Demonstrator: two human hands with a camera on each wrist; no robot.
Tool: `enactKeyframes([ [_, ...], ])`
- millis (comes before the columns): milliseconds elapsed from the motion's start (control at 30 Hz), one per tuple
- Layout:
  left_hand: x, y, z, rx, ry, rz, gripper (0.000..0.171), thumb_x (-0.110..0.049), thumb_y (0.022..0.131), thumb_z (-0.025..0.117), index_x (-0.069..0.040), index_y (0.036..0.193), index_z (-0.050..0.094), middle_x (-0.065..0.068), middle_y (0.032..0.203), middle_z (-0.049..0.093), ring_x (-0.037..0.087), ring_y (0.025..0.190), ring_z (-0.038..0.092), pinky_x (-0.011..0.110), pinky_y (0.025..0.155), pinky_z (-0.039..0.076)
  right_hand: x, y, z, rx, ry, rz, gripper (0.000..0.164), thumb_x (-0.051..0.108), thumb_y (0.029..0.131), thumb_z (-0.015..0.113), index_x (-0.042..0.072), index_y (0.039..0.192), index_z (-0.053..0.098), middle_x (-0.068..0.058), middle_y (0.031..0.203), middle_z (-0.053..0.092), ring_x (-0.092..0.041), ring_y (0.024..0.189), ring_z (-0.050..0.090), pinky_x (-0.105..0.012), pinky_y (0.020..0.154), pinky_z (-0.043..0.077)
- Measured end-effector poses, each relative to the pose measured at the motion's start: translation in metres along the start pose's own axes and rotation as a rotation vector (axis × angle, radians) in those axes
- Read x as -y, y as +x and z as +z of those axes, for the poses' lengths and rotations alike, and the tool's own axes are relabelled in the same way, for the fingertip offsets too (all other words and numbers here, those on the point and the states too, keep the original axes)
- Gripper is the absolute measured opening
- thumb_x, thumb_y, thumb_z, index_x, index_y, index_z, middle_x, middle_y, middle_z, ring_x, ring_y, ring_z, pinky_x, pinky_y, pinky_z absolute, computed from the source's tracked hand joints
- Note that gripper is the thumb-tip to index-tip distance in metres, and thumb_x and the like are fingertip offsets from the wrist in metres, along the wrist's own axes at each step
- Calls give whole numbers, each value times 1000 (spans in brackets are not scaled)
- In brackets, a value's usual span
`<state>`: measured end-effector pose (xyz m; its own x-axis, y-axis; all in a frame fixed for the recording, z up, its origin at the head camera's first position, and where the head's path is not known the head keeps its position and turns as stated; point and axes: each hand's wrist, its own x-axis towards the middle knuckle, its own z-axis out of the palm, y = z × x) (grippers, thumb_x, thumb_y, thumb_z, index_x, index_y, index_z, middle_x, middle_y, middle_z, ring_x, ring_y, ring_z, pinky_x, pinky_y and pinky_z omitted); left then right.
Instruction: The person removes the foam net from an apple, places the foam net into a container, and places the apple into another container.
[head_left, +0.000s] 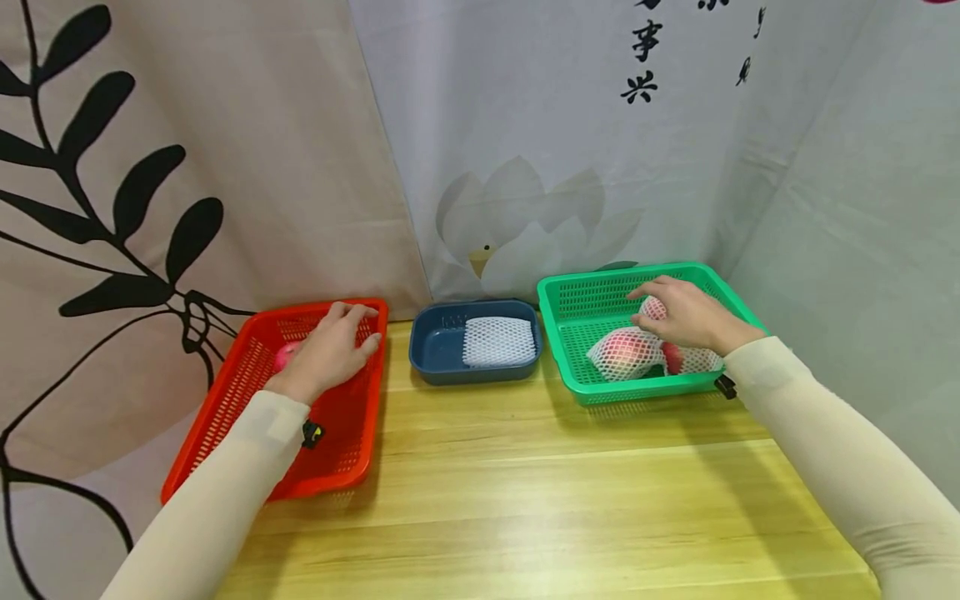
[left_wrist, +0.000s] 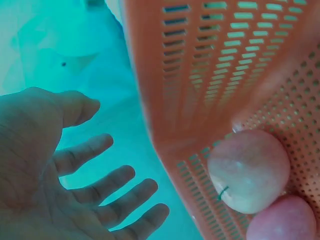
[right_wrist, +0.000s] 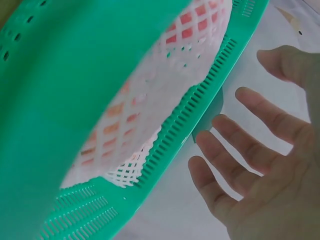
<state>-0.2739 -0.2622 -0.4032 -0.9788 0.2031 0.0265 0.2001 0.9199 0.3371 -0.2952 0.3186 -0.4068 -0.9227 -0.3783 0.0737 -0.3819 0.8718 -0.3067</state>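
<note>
My left hand (head_left: 327, 354) hovers over the red basket (head_left: 365, 433), fingers spread and nothing held. Two round apple-like fruits lie in that basket in the left wrist view, one pale with a green stem (left_wrist: 247, 172) and a pinker one (left_wrist: 285, 222); in the head view my hand partly covers them. Over the green basket (head_left: 573, 304) is my right hand (head_left: 690, 315), its fingers loosely bent and gripping nothing. Beneath and beside it sit several reddish fruits in white foam nets, among them a large netted fruit (head_left: 626, 352) at the front.
Between the two baskets stands a dark blue tray (head_left: 437, 342) with flat white foam nets (head_left: 498, 341) inside. All three containers are along the back of the wooden table (head_left: 480, 492), against a printed curtain (head_left: 525, 125).
</note>
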Motion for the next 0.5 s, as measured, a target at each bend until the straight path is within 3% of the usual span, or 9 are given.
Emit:
enactKeyframes([
  [333, -18, -14, 3, -66, -2, 66, 57, -32, 118, 67, -6, 167, 56, 26, 168, 52, 51, 142, 65, 72, 124, 55, -3, 5, -2, 27, 5, 0, 50, 37, 115, 74, 5, 154, 72, -32, 165, 62, -57, 153, 57, -79, 124, 49],
  [500, -29, -23, 7, -90, 0, 98, 55, -30, 117, 69, -8, 166, 58, 24, 167, 55, 46, 133, 71, 68, 117, 61, -7, 8, -5, 32, 3, 2, 49, 34, 116, 74, 4, 153, 71, -32, 163, 63, -56, 149, 60, -78, 121, 52],
])
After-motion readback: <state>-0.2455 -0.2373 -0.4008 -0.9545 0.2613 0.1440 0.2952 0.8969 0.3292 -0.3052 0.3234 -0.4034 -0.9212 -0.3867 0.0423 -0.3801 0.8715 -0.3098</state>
